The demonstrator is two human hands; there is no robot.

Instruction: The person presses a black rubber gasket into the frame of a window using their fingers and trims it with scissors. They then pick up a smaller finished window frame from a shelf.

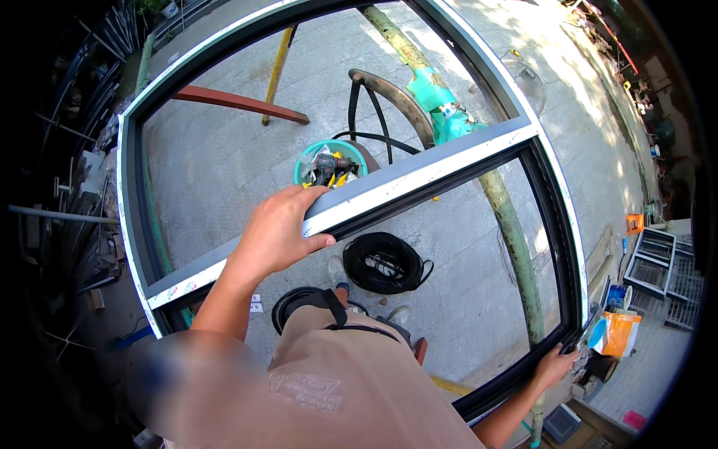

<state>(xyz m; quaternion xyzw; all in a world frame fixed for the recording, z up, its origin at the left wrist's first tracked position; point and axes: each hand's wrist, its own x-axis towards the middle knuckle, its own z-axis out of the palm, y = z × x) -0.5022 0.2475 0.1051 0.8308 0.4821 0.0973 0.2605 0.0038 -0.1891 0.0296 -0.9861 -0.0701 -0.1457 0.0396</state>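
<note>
Outdoors, both hands grasp a large frame over grey paving, sun-dappled at upper right, clutter at left.

Place: open-air work yard, workshop type. Evidence: grey paving underfoot, with sunlight and dappled shade at upper right. A large metal frame spans the view, with green pipe beneath. On the ground, a turquoise tub holding a power drill; near it, a black coil. Left edge: long bars and clutter, dim. Right edge: smaller framed panels, orange-and-white bag.
</note>
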